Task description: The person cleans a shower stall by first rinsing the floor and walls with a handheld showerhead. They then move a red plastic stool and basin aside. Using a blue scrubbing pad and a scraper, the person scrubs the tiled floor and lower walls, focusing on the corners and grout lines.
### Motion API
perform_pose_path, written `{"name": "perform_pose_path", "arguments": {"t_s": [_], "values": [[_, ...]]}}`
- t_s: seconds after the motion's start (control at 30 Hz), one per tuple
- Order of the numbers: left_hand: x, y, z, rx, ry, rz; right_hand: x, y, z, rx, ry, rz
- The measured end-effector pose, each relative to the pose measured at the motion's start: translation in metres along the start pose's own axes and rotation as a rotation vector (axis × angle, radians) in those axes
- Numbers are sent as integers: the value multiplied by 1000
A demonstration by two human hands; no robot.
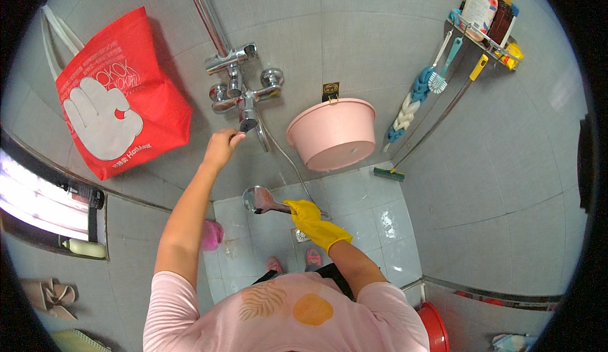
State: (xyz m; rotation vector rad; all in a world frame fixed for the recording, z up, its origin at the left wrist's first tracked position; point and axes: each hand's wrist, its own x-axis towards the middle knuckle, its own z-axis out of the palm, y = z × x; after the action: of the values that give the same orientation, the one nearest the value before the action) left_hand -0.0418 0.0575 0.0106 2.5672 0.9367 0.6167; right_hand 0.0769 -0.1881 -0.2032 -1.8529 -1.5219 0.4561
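Observation:
My bare left hand (220, 149) reaches up to the chrome shower faucet (235, 86) on the wall. Its fingers are curled together at the faucet lever (247, 122), whose end they partly hide. My right hand (316, 226) wears a yellow rubber glove and is closed around the handle of a chrome shower head (257, 200). The shower head is held low over the tiled floor, its round face turned to the left. From the faucet a metal hose (288, 159) hangs down behind the glove. Whether water runs cannot be seen.
A red bag (152, 98) hangs on the left wall, and a pink basin (332, 133) on the wall ahead. At right, a corner rack (484, 38) carries bottles, brushes and a long-handled scrubber (443, 112). A floor drain (301, 235) lies below the glove; a red bucket (436, 326) stands lower right.

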Motion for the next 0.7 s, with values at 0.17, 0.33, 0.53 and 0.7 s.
{"name": "perform_pose_path", "arguments": {"t_s": [0.17, 0.33, 0.53, 0.7], "values": [[3, 10, -10, -25, 75, -60, -3, -2, 2, -30, 35, 5], [31, 79, -36, -121, 402, -152, -5, -4, -5, -19, 29, 25], [56, 85, -37, -129, 436, -224, -5, -7, 0, -14, 15, 33], [66, 80, -35, -1367, 144, -512, -6, -8, -7, 71, 71, 56]]}}
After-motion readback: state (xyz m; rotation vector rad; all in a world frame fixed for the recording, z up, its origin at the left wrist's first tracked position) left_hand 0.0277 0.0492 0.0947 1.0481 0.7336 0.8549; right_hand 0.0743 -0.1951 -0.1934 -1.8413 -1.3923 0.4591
